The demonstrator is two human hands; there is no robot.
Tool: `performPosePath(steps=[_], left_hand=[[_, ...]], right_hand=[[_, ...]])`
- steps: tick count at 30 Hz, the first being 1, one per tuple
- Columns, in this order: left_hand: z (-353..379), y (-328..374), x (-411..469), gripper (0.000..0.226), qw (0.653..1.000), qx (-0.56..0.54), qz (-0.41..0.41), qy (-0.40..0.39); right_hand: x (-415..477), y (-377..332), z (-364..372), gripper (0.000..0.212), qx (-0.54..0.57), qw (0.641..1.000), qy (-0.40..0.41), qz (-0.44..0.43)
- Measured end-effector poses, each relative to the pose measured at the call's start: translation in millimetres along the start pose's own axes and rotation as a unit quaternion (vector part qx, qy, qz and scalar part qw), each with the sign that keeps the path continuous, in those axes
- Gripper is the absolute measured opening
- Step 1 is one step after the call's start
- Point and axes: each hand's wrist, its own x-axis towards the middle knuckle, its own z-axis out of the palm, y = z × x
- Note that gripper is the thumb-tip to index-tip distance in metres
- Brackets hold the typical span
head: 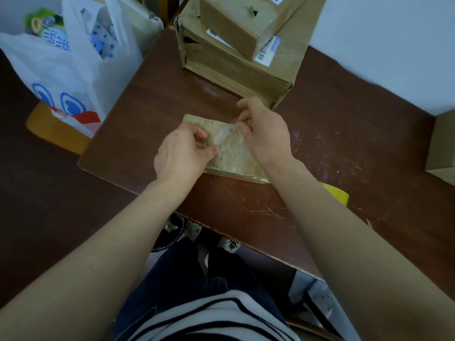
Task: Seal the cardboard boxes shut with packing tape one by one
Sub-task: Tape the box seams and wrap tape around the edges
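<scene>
The flat cardboard box point(234, 159) lies near the middle of the brown surface point(160, 99), toward its near edge, broad face up. Both grips are positioned above it.

The left grip point(183, 153) is over the left part of the box. Its fingers are curled, and thumb and fingertips pinch the left end of a strip of clear packing tape point(225, 135). The right grip point(264, 134) is over the far right corner of the box and pinches the other end of the strip between thumb and fingers. The strip spans between the two grips above the box top. Whether it touches the cardboard cannot be told.

Beyond the flat box stands a large cardboard box point(236, 70) with a smaller box point(241, 23) stacked on top; barcode labels show on them. A further box point(442, 146) sits at the right edge. A yellow object point(336, 193) shows just beside the right forearm, partly hidden. To the left, off the surface, a white plastic bag point(73, 60) rests on a wooden seat point(49, 130).
</scene>
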Motion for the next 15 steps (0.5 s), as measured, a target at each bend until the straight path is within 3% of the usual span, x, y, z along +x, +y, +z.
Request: performPosePath(steps=[3, 8, 10, 12, 15], left_hand=[[0, -1, 2, 0.031, 1.0, 0.005, 0.0, -0.004], [0, -1, 4, 0.035, 1.0, 0.008, 0.001, 0.002], [1, 0, 4, 0.038, 1.0, 0.012, 0.002, 0.004], [1, 0, 4, 0.04, 1.0, 0.013, 0.002, 0.004], [1, 0, 3, 0.042, 1.0, 0.01, 0.003, 0.001]], right_hand=[[1, -2, 3, 0.034, -0.033, 0.999, -0.009, 0.013], [8, 5, 2, 0.042, -0.071, 0.996, 0.045, 0.034], [10, 11, -1, 0.043, 0.002, 0.995, 0.028, 0.091], [9, 15, -2, 0.031, 0.091, 0.987, 0.032, 0.131], [0, 14, 0, 0.022, 0.094, 0.984, 0.109, 0.105]])
